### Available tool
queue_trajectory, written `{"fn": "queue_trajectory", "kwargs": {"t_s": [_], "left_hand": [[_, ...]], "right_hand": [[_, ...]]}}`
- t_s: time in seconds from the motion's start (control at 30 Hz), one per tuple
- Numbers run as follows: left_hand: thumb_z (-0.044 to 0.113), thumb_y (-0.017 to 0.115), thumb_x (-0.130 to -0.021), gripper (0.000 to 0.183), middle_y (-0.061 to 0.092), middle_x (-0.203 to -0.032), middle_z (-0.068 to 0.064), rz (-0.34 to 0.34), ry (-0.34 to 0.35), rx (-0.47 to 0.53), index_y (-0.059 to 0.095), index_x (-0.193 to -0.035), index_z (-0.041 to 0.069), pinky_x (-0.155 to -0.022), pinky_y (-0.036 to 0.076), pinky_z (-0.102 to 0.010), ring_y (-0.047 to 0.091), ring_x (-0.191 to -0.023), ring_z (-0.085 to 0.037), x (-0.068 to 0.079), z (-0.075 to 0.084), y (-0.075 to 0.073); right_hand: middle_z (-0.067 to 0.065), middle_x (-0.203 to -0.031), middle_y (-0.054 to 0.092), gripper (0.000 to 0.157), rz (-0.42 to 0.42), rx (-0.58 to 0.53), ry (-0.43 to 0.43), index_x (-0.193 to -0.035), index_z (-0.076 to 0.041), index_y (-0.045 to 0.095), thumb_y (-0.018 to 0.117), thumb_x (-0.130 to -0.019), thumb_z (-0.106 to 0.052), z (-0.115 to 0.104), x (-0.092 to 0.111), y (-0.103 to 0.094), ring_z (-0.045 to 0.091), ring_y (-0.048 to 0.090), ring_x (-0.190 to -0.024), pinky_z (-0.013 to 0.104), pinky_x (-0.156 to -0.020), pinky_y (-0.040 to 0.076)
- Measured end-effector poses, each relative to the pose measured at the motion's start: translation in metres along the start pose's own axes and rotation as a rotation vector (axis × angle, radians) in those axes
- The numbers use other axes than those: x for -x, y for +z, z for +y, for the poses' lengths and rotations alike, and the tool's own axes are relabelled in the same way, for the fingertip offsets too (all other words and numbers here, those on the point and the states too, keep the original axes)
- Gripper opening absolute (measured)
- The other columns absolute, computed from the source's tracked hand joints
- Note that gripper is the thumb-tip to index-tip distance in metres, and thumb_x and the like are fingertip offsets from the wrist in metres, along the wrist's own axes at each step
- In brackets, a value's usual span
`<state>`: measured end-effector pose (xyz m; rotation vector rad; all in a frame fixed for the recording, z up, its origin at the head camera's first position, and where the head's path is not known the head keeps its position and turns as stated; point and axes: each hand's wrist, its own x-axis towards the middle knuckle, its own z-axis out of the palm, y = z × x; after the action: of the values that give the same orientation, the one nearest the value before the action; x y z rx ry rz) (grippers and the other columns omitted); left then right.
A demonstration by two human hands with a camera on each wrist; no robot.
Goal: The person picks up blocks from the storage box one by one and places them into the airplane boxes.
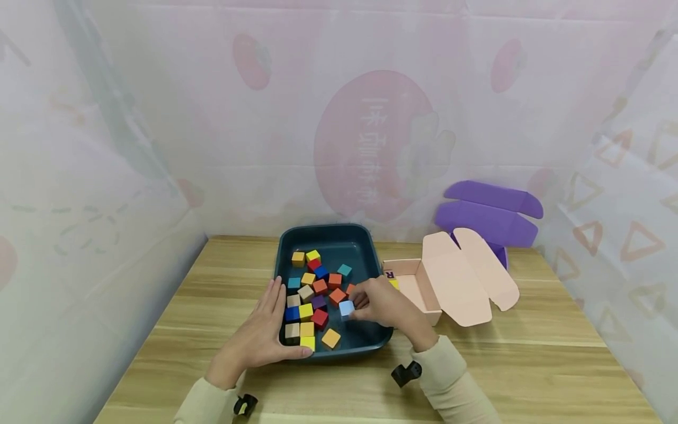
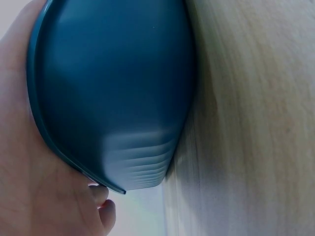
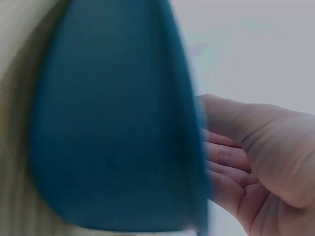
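A dark teal tray (image 1: 365, 335) holds many small coloured wooden cubes, mostly gathered along its left half. My left hand (image 1: 258, 330) rests on the tray's left rim with straight fingers, its thumb along the front edge near a yellow cube (image 1: 307, 343). Over the right side of the tray, my right hand (image 1: 384, 303) pinches a light blue cube (image 1: 346, 309) between thumb and fingers. Red-orange cubes (image 1: 337, 297) lie just left of that hand. In the right wrist view the tray wall (image 3: 118, 123) hides the fingertips and the cube.
Right of the tray stands an open pale peach box (image 1: 415, 282) with its lid flaps spread right; a yellow piece and a purple letter piece (image 1: 389, 274) show at its left. Behind it is an open purple box (image 1: 487, 218). A printed cloth wall borders the wooden table (image 1: 529, 365).
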<state>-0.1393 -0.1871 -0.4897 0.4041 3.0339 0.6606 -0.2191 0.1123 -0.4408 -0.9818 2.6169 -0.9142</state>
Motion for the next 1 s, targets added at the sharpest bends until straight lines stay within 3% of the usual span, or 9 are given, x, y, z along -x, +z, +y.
{"fn": "queue_trajectory", "kwargs": {"t_s": [0.3, 0.5, 0.63, 0.8, 1.0], "left_hand": [[0.086, 0.072, -0.072, 0.145, 0.002, -0.179, -0.021, 0.001, 0.002, -0.005, 0.007, -0.169, 0.0, -0.128, 0.024, -0.068, 0.004, -0.166, -0.043, 0.0, 0.001, -0.001], [0.085, 0.073, -0.071, 0.145, 0.002, -0.179, -0.02, 0.003, -0.001, 0.001, 0.007, -0.169, 0.0, -0.128, 0.025, -0.068, 0.003, -0.166, -0.043, 0.001, 0.001, 0.0], [0.084, 0.074, -0.072, 0.145, 0.001, -0.179, -0.02, 0.003, 0.0, 0.007, 0.005, -0.169, 0.001, -0.127, 0.025, -0.069, 0.003, -0.166, -0.043, 0.001, 0.001, 0.0], [0.084, 0.074, -0.072, 0.145, 0.001, -0.179, -0.021, 0.008, 0.007, 0.002, 0.006, -0.169, 0.0, -0.127, 0.025, -0.069, 0.003, -0.166, -0.044, 0.001, 0.0, -0.001], [0.086, 0.072, -0.072, 0.145, 0.001, -0.179, -0.021, 0.001, 0.006, -0.003, 0.006, -0.169, 0.0, -0.127, 0.026, -0.068, 0.003, -0.166, -0.044, 0.0, 0.0, 0.0]], "right_hand": [[0.007, -0.101, 0.079, 0.021, 0.047, -0.056, 0.014, -0.11, -0.004, 0.078, 0.083, -0.091, -0.012, 0.009, 0.014, -0.034, 0.013, 0.077, -0.089, 0.027, -0.08, 0.066], [0.004, -0.096, 0.081, 0.019, 0.129, -0.03, 0.033, -0.106, -0.008, 0.079, 0.086, -0.089, -0.014, 0.015, 0.025, -0.062, 0.012, 0.077, -0.085, 0.028, -0.077, 0.066], [0.003, -0.095, 0.081, 0.025, 0.156, -0.021, 0.065, -0.113, -0.008, 0.08, 0.085, -0.089, -0.014, 0.024, 0.032, -0.076, 0.012, 0.077, -0.084, 0.031, -0.078, 0.066], [0.004, -0.093, 0.081, 0.017, 0.156, 0.004, 0.121, -0.104, -0.008, 0.08, 0.085, -0.09, -0.014, 0.046, 0.037, -0.08, 0.015, 0.078, -0.084, 0.035, -0.078, 0.066], [0.0, -0.089, 0.08, 0.013, 0.14, 0.034, 0.175, -0.095, -0.008, 0.078, 0.087, -0.088, -0.013, 0.07, 0.039, -0.068, 0.012, 0.076, -0.084, 0.031, -0.077, 0.064]]}}
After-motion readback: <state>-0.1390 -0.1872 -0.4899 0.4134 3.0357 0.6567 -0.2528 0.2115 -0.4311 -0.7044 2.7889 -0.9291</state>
